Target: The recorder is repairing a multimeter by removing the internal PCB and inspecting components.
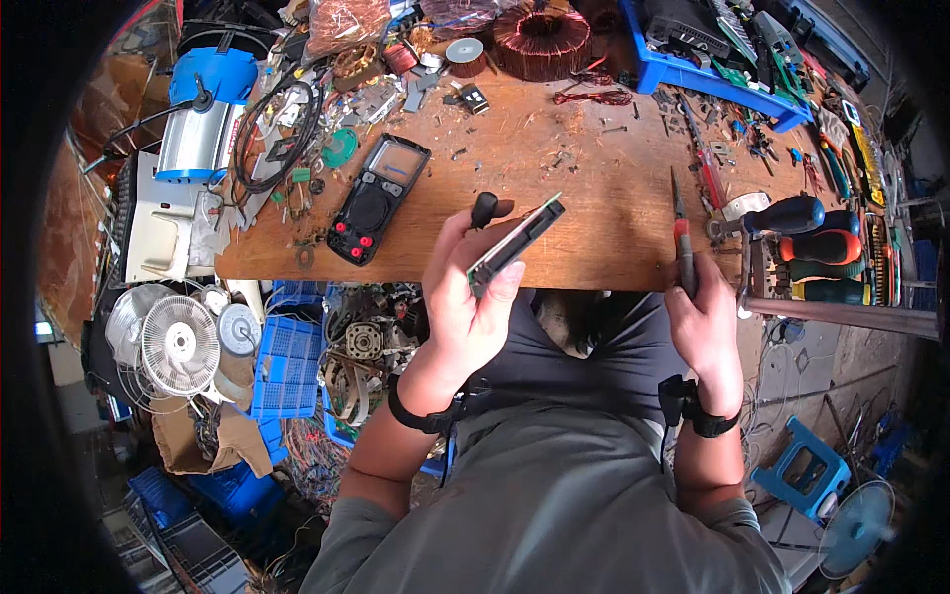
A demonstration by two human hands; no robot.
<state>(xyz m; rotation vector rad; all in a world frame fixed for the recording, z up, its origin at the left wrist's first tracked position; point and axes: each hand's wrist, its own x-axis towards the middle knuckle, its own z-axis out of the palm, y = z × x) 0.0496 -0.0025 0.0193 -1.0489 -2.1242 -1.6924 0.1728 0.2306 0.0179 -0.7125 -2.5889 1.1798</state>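
My left hand (465,322) is closed round a flat circuit board (520,240) with a black frame, held tilted on edge above the table's front. A dark rounded piece (484,209) shows at its fingertips; I cannot make out what it is. Lower right, my right hand (705,317) grips a slim pointed tool (682,233) with a red and grey handle, its tip pointing away from me over the tabletop. The tool's exact kind is unclear. Left of the board lies a black multimeter case half (379,201) with a window and red sockets, apart from both hands.
Screwdrivers (792,216) stand in a rack at the right. Copper coils (542,42) and metal scraps line the wooden table's (594,148) far side, beside a blue crate (648,74). A blue and silver machine (203,114) is far left, a fan (180,343) below it.
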